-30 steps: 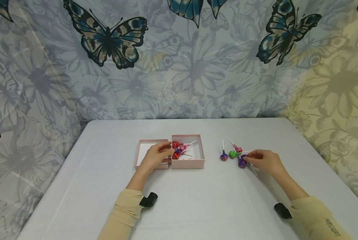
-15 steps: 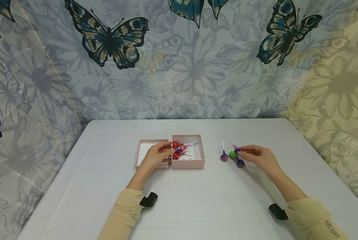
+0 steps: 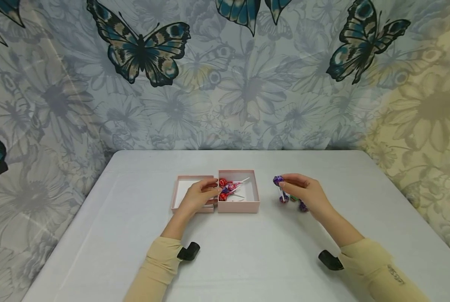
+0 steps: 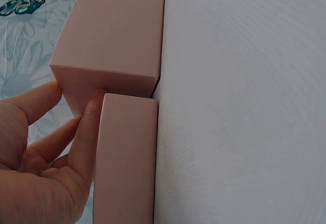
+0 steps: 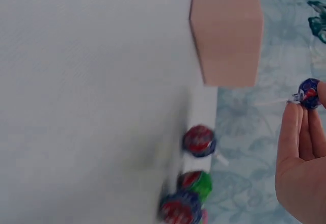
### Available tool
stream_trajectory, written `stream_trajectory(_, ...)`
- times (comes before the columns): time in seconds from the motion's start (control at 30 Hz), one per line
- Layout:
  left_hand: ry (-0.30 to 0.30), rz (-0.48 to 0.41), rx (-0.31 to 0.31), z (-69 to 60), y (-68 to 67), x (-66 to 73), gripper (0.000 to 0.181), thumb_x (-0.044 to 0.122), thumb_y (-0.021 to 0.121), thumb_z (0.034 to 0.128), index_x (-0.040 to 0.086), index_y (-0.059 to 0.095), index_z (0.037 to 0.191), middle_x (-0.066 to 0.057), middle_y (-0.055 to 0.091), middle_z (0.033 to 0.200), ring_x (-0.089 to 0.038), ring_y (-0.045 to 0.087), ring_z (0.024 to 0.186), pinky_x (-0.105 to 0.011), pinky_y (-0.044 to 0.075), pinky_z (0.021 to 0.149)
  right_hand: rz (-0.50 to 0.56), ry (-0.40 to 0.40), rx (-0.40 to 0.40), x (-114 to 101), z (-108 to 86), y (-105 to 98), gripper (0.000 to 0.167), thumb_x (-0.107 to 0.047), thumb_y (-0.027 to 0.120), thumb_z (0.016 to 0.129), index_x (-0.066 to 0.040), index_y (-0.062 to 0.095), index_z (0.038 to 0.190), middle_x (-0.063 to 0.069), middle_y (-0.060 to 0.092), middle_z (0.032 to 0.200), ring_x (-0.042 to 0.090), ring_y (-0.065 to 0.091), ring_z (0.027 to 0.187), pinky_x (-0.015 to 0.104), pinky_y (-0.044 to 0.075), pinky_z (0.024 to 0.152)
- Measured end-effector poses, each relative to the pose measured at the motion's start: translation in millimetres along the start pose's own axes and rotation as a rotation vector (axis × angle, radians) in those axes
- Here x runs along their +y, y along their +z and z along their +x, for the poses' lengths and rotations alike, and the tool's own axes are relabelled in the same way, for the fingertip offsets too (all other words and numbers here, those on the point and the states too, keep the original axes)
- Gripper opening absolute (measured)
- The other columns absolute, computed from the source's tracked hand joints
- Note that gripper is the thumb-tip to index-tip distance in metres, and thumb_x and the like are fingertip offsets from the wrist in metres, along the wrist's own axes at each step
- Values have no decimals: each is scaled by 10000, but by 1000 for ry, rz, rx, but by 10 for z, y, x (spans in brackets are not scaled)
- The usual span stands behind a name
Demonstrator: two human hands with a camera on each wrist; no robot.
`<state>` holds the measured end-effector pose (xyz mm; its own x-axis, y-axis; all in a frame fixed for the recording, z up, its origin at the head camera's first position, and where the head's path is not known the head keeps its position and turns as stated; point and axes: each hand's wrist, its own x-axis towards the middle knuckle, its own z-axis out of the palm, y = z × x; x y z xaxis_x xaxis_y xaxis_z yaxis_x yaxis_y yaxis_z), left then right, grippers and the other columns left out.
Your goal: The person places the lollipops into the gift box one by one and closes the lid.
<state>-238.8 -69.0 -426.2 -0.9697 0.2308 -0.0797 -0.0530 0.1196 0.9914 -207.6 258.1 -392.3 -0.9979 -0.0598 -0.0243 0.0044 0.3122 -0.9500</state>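
My right hand (image 3: pixel 308 191) pinches a lollipop with a shiny purple wrapper (image 3: pixel 277 180), held above the table. Its pale stick points down in the head view. In the right wrist view the lollipop's blue and red head (image 5: pixel 308 92) sits between thumb and fingers. My left hand (image 3: pixel 199 197) touches the left wall of a pink open box (image 3: pixel 238 207); the left wrist view shows fairly straight fingers (image 4: pixel 84 142) against that wall. Several red and purple lollipops (image 3: pixel 223 196) lie inside the box. A shallower pink box part with a white inside (image 3: pixel 185 184) stands beside it, partly behind my left hand.
Beneath my right hand lie more lollipops on the white table (image 3: pixel 228 256): a purple-red one (image 3: pixel 283 199), a green one (image 3: pixel 293 198) and a dark purple one (image 3: pixel 303 206). A butterfly-patterned cloth (image 3: pixel 247 105) hangs behind the table.
My right hand has picked the purple lollipop up from the group and carried it left toward the box. My left hand stays against the box wall.
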Motion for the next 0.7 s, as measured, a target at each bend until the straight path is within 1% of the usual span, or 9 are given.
stream_trajectory(0.03,1,0,-1,1,1,-2,465,103,663,938,-19,526,1365,-199,578,1286,-277,636,1051,-354,595,802,13,-6,-5,-32,15,32,482,-382,720,892,-78,623,1254,-74,693,1090,109,647,993,373,546,923)
stream_trajectory(0.2,-3,-1,-6,4,2,-11,475,111,668,936,-10,524,1372,-190,579,1289,-269,635,1051,-358,594,806,94,-25,-20,-181,102,223,487,-330,736,887,-27,612,1247,-47,687,1080,123,663,978,317,540,928)
stream_trajectory(0.37,-11,13,-6,6,1,-16,480,121,670,937,7,524,1379,-175,576,1300,-273,631,1068,-351,594,805,171,-47,-56,-285,197,417,458,-276,751,880,-13,621,1233,-17,680,1097,136,655,1004,381,516,964)
stream_trajectory(0.47,-12,15,-1,11,1,-16,473,124,672,936,13,533,1373,-169,580,1300,-265,635,1061,-348,595,802,185,-54,-82,-331,255,521,455,-271,762,869,-22,632,1228,13,679,1123,152,646,1032,374,521,960)
stream_trajectory(0.57,-11,9,5,11,1,-11,466,122,677,932,12,543,1365,-170,585,1296,-256,636,1056,-346,595,801,112,-70,-99,-351,335,622,446,-314,767,860,-68,658,1215,25,682,1134,161,639,1039,321,538,932)
stream_trajectory(0.63,-13,7,7,8,1,-4,462,120,676,933,12,546,1363,-170,586,1296,-255,634,1058,-346,595,802,29,-94,-113,-357,393,686,416,-332,758,865,-92,676,1195,32,689,1123,172,637,1026,304,546,906)
stream_trajectory(0.7,-10,12,8,6,-3,-1,461,124,670,937,9,542,1365,-173,584,1296,-259,632,1064,-349,595,802,-67,-125,-133,-363,445,748,373,-332,748,875,-113,693,1172,33,698,1090,182,634,999,299,551,852)
